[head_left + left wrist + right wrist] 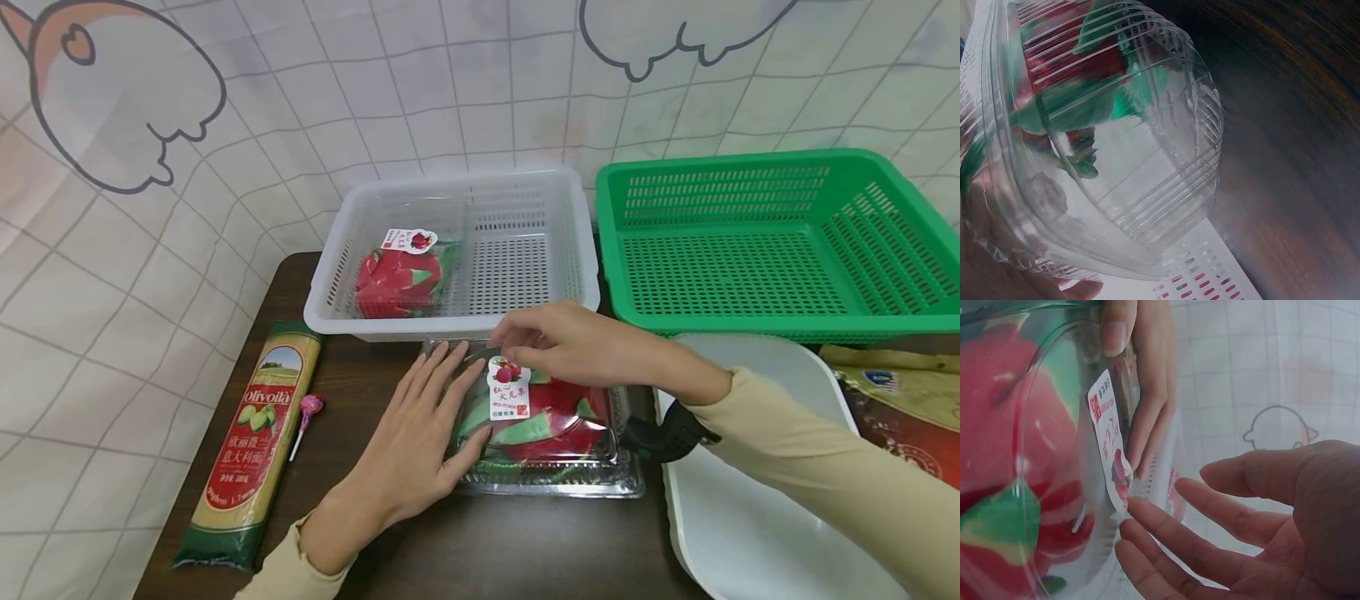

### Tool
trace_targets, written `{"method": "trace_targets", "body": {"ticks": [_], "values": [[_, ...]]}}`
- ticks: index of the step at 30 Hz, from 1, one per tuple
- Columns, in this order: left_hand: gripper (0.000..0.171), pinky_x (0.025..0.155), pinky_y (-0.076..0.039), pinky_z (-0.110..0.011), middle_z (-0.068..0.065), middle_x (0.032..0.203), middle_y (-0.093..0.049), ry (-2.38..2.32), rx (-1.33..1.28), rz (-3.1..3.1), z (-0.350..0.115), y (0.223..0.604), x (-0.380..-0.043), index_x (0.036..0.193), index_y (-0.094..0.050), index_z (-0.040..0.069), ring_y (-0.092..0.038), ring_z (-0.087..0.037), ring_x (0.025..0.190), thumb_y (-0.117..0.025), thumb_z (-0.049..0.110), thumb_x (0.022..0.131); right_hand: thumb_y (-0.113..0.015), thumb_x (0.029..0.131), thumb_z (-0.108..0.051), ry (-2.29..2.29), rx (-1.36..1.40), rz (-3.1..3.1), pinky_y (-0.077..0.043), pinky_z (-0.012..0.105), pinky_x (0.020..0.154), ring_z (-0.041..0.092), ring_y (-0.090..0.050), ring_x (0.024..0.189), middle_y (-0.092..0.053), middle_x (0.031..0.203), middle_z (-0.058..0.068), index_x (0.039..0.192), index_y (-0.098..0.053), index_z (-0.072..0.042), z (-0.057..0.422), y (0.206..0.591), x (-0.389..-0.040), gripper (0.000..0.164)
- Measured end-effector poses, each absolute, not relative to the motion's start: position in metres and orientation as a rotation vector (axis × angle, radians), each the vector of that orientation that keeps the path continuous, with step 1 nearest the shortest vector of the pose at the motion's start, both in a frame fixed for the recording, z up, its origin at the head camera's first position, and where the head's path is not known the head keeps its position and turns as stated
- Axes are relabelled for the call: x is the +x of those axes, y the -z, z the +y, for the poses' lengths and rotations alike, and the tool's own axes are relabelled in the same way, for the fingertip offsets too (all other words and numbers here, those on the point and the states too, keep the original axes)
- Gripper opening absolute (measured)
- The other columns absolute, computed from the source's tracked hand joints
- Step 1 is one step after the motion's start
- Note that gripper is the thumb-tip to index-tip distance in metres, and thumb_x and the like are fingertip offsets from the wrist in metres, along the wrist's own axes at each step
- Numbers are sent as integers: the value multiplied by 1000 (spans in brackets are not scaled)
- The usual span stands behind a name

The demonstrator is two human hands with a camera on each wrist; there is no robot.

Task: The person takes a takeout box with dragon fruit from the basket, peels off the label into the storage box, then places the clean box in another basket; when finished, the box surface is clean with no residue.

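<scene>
A clear plastic clamshell box [555,433] of red and green dragon fruit lies on the dark table in front of me. A white label [509,392] with a dragon fruit picture is on its lid. My left hand [412,442] rests on the box's left part, fingers extended. Over the lid's far side, my right hand [577,340] touches the label's upper edge with loosely bent fingertips. The right wrist view shows that hand [1254,531] with its fingers spread and the label [1107,434] under the fingertips. The left wrist view shows the box's ribbed side [1166,125].
Behind stands a white basket [450,327] holding a similar box of dragon fruit [401,283], beside a green basket [750,321]. Spaghetti [251,442] and a lollipop [311,406] lie left. At right are a white container [720,508] and a red-and-gold bag [892,417].
</scene>
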State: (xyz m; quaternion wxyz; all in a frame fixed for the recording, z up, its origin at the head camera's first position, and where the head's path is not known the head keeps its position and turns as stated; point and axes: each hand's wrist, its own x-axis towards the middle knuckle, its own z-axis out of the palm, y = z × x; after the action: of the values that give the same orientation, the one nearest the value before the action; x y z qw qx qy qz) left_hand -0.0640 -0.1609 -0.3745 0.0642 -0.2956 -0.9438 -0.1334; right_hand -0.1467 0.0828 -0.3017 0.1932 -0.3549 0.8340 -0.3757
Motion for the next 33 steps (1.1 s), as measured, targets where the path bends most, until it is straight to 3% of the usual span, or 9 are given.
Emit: {"method": "trace_targets", "body": {"ticks": [9,15,27,33], "values": [[71,127,-18,-55,-15,168,-31,396,-895,-2842,-161,375,-64,158,-42,7,-22,-36,157,-56,46,101,-66,98,-2,1126,-976,2367,-60,44,93,25,-71,99,-74,112,14,119,-69,0,77,302,-147,21],[71,127,-17,-54,-15,169,-30,404,-887,-2852,-161,375,-63,159,-42,7,-22,-35,157,-56,45,101,-70,92,5,1149,-957,2397,-62,40,87,24,-72,92,-72,113,17,118,-68,1,73,302,-147,26],[71,129,-9,-49,-13,170,-27,417,-873,-2882,-161,374,-63,161,-38,9,-17,-32,159,-53,47,103,-74,91,7,1000,-1017,2472,-62,35,83,19,-71,84,-76,99,9,115,-76,-1,67,303,-143,25],[70,128,-14,-53,-14,169,-29,413,-884,-2862,-162,374,-64,161,-39,9,-19,-34,159,-54,46,102,-78,89,4,964,-1088,2533,-62,33,81,20,-68,87,-78,103,8,106,-81,-3,68,301,-136,18]]}}
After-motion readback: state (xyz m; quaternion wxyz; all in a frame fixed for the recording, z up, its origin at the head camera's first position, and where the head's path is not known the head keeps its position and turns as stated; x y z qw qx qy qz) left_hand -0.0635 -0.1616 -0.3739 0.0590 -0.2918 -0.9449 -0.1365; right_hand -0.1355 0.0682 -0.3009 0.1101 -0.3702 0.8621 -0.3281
